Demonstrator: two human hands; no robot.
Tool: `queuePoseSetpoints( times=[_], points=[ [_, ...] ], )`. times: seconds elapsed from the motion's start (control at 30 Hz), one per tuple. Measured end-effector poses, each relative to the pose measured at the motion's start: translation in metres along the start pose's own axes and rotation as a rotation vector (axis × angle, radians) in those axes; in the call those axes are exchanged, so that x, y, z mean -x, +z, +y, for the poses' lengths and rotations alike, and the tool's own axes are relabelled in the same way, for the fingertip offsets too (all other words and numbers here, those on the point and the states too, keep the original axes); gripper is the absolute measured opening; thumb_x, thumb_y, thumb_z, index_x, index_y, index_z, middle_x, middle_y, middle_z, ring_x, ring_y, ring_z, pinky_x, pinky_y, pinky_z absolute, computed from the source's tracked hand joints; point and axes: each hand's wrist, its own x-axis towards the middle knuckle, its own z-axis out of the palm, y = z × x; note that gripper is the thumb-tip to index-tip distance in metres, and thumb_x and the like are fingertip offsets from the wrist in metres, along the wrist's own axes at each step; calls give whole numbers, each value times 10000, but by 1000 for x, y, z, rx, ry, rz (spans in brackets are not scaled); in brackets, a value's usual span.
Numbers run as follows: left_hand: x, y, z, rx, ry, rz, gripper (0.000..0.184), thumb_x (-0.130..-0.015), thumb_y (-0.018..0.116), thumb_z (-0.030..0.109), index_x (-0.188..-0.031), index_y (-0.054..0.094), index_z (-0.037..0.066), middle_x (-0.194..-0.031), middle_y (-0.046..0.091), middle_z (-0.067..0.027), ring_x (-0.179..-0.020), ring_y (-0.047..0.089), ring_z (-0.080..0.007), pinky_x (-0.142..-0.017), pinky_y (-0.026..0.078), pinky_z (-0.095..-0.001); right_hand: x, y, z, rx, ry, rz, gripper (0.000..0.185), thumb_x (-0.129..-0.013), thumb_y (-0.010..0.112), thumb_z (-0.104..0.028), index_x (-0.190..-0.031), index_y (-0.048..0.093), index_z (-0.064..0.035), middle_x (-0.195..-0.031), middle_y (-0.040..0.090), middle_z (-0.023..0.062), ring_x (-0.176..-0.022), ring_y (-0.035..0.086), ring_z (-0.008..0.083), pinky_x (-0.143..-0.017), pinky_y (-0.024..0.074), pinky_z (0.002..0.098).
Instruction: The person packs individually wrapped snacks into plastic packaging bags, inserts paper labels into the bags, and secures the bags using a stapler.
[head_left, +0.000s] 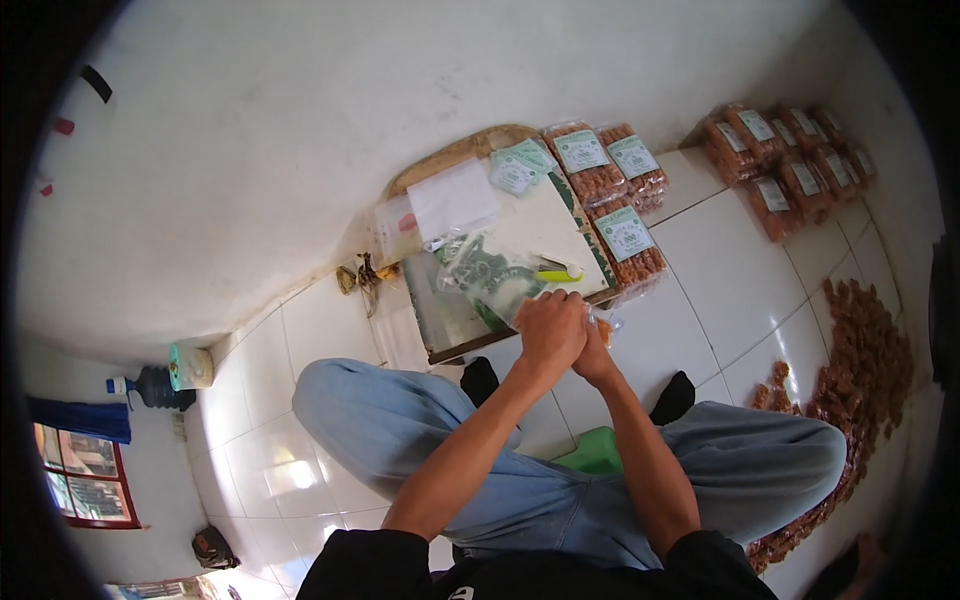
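Observation:
My left hand (549,335) and my right hand (594,357) are closed together at the near edge of a low work board (540,225). They grip a clear plastic bag (610,324) with something orange-brown inside; my fingers cover most of it. Just beyond my hands, a yellow-green handled tool (553,275) lies beside a white spoon-like piece (574,271). More clear plastic (487,268) is spread over the board to the left. White sheets (452,203) and a fan of pale green printed labels (522,166) lie at its far side.
Labelled packs of brown pieces (627,240) are stacked right of the board. More packs (790,165) stand by the far right wall. A heap of loose brown packets (850,370) covers the floor at right. A green stool (594,452) is between my legs; a water jug (160,388) is at left.

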Motion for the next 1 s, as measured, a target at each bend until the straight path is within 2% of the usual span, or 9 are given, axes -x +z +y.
queuePoseSetpoints(
  times=[0.27, 0.37, 0.47, 0.53, 0.57, 0.67, 0.73, 0.8, 1.0],
  points=[
    [7, 9, 29, 45, -152, -101, 176, -824, 635, 175, -863, 640, 4, -870, 647, -139, -884, 636, -307, -795, 507, -431, -17, -12, -19, -449, 252, -163, 363, -918, 625, -170, -1232, 526, -19, -1168, 607, 107, -1065, 597, 207, -912, 490, 325],
    [17, 8, 26, 233, 20, -51, 198, -862, 611, 205, -944, 653, 30, -918, 629, -138, -910, 605, -345, -804, 475, -462, -22, -9, -20, -647, 305, -170, 365, -923, 623, -178, -1238, 523, -21, -1176, 605, 109, -1061, 603, 210, -913, 496, 325],
    [32, 0, 27, 294, 30, 308, 454, -838, 690, 234, -1212, 546, 21, -1070, 581, -148, -1023, 572, -320, -872, 462, -414, -22, -8, -26, -783, 351, -158, 368, -929, 620, -185, -1245, 520, -24, -1185, 604, 111, -1056, 608, 212, -914, 503, 326],
    [41, 7, 20, 380, -280, 794, 752, -831, 741, 274, -1392, 321, 4, -1220, 490, -141, -1133, 512, -275, -960, 424, -379, -18, -6, -38, -818, 384, -125, 370, -933, 618, -189, -1249, 518, -26, -1191, 603, 112, -1054, 612, 214, -915, 507, 327],
    [40, 18, 13, 381, -284, 795, 752, -831, 741, 274, -1392, 321, 4, -1220, 490, -141, -1133, 512, -275, -960, 424, -379, -18, -3, -44, -825, 390, -102, 371, -935, 617, -192, -1251, 517, -27, -1194, 602, 113, -1052, 614, 215, -915, 509, 327],
    [38, 45, -7, 1230, -897, 711, 879, -825, 764, 343, -1411, 217, -19, -1267, 452, -169, -1173, 475, -252, -1044, 340, -364, -14, 3, -44, -802, 449, -85, 395, -944, 607, -213, -1279, 492, -37, -1228, 588, 114, -1084, 605, 247, -937, 522, 354],
    [38, 43, -17, 1745, -792, 556, 789, -851, 737, 328, -1399, 269, 7, -1292, 457, -102, -1193, 478, -210, -1020, 395, -355, -12, 10, -39, -880, 452, -91, 441, -931, 629, -223, -1308, 478, -52, -1255, 563, 90, -1173, 545, 241, -967, 493, 369],
    [41, 60, -30, 1797, -691, 486, 712, -867, 717, 337, -1383, 323, 44, -1293, 474, -80, -1210, 471, -183, -1018, 398, -342, -13, 15, -42, -895, 437, -80, 432, -967, 556, -183, -1356, 420, -52, -1335, 506, 147, -1196, 533, 284, -991, 493, 389],
    [60, 79, -9, 1951, -641, 370, 572, -865, 723, 350, -1280, 457, 61, -941, 521, 41, -767, 500, -33, -656, 405, -197, -19, 22, -54, -1051, 306, -143, 503, -1009, 449, -177, -1459, 269, -40, -1412, 415, 194, -1270, 473, 333, -1046, 457, 408]
  ],
)
